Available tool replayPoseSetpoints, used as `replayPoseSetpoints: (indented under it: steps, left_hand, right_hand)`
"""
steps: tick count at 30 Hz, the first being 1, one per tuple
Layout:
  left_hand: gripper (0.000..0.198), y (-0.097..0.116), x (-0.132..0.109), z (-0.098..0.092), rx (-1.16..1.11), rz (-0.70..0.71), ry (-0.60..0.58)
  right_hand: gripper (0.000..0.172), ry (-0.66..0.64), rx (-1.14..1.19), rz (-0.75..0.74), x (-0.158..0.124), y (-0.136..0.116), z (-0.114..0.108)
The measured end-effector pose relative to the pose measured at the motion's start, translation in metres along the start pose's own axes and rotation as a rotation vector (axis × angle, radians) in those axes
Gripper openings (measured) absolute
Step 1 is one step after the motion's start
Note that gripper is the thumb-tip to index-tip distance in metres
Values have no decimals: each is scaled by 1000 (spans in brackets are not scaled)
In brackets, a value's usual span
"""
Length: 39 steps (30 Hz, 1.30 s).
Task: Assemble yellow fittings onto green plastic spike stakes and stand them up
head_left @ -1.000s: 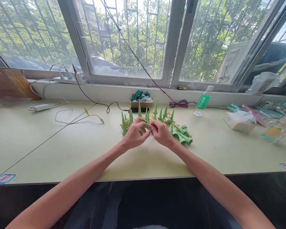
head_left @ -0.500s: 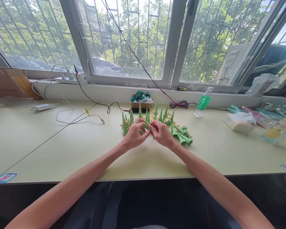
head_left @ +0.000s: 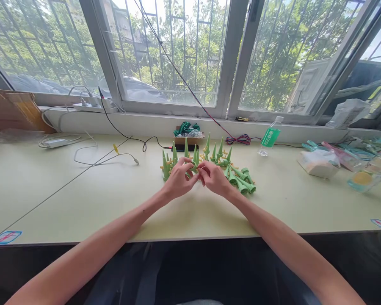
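Observation:
My left hand (head_left: 180, 179) is closed around a green plastic cone (head_left: 194, 166), mostly hidden by my fingers. Fingertips of my right hand (head_left: 214, 177) pinch together right beside it, at a small yellowish bit too tiny to make out. Both hands nearly touch, just above the table. Behind them several green cones (head_left: 186, 147) stand upright with yellow pegs at their bases. To the right of my right hand, more green cones (head_left: 243, 186) lie on their sides in a pile.
A black phone (head_left: 185, 148) and a small box of green foil (head_left: 189, 132) sit behind the cones. A water bottle (head_left: 270, 136) stands at the back right, near a white paper packet (head_left: 319, 163). Cables (head_left: 114, 157) cross the left side of the pale table (head_left: 82, 203).
My right fingers have shifted slightly at the cone's edge. Otherwise the hands and the cones stay in place.

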State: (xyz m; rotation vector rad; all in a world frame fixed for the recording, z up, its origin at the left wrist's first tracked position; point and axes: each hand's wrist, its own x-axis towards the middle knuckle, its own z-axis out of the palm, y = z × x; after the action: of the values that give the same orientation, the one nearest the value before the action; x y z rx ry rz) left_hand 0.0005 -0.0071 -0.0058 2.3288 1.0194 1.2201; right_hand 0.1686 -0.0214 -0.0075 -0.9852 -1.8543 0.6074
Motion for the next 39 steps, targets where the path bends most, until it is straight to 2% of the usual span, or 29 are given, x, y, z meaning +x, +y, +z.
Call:
replayPoseSetpoints:
  steps: [18, 28, 39]
  left_hand:
    - [15, 2, 0, -1, 24, 29, -15]
    - [21, -5, 2, 1, 41, 32, 42]
    - [22, -6, 3, 2, 62, 32, 53]
  right_hand:
    - [13, 16, -61, -10, 0, 2, 0]
    - [14, 25, -77, 2, 0, 0, 1]
    - [13, 20, -77, -30, -1, 2, 2]
